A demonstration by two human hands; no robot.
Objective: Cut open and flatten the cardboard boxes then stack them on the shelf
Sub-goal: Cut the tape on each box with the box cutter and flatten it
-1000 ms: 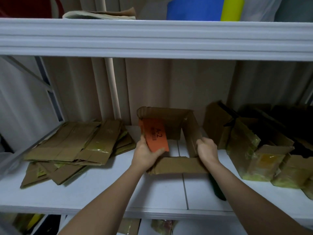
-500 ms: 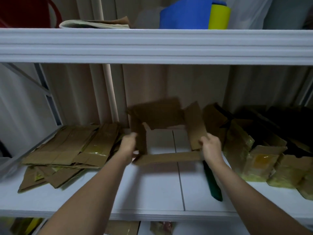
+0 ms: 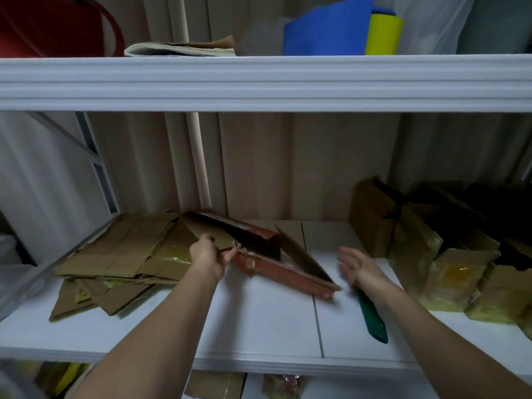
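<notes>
Shelf front edge (image 3: pixel 259 361): white board, nearest the viewer; both forearms reach over it.
Green tool (image 3: pixel 371 318): lies on the board under the right wrist, not held. Probably the cutter; the blade end is hidden.
Right hand (image 3: pixel 357 267): palm up, fingers spread and relaxed, holding nothing. It sits just beside the low right end of the cut box, not touching it.
Left hand (image 3: pixel 208 256): fingers and thumb pinch the upper left edge of the cut box.
Cut box (image 3: pixel 267 257): opened and mostly collapsed, tilted. Its left end is raised over the stack; its right end is near the board. An orange-red face shows along the lower panel.
Flattened stack (image 3: pixel 126 249): brown sheets with yellowish tape, left on the board, spread unevenly.
Uncut boxes (image 3: pixel 449 260): taped, standing at right, well apart from the stack.
Step in hand: judged to be laying the cut box on the stack.
Method: press the panels fully flat first, square the edges to the stack, lower the sheet level, then release.
Risk: a half-folded flap may spring up and tip the stack.
Markings: no writing readable; motion blur covers the orange-red face.
</notes>
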